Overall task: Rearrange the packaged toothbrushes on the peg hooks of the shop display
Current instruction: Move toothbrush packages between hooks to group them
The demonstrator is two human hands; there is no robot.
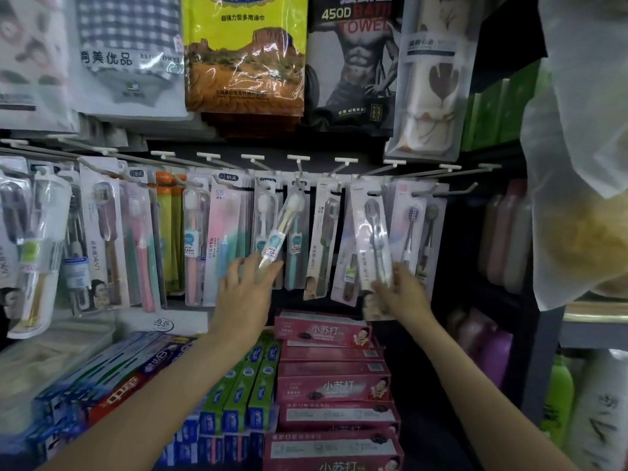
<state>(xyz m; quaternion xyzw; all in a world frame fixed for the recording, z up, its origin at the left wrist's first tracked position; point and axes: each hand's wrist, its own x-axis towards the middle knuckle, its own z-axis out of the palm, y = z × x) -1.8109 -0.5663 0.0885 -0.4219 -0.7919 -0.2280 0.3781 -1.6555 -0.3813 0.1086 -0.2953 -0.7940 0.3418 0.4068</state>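
A row of white peg hooks (299, 164) carries many packaged toothbrushes. My left hand (246, 287) holds the lower end of a clear pack with a yellow toothbrush (280, 232), which hangs tilted from a middle hook. My right hand (399, 290) grips the bottom of a white pack with grey toothbrushes (370, 232), also tilted, its top at a hook further right. Between the two hangs a pale pack with a dark brush (321, 239). A pink pack (409, 226) hangs just right of my right hand.
Bagged towels (244, 56) hang above the hooks. Pink toothpaste boxes (326, 331) and green and blue ones (238, 389) are stacked on the shelf below my arms. A translucent plastic bag (577, 164) hangs at the right, with bottles (506, 239) behind it.
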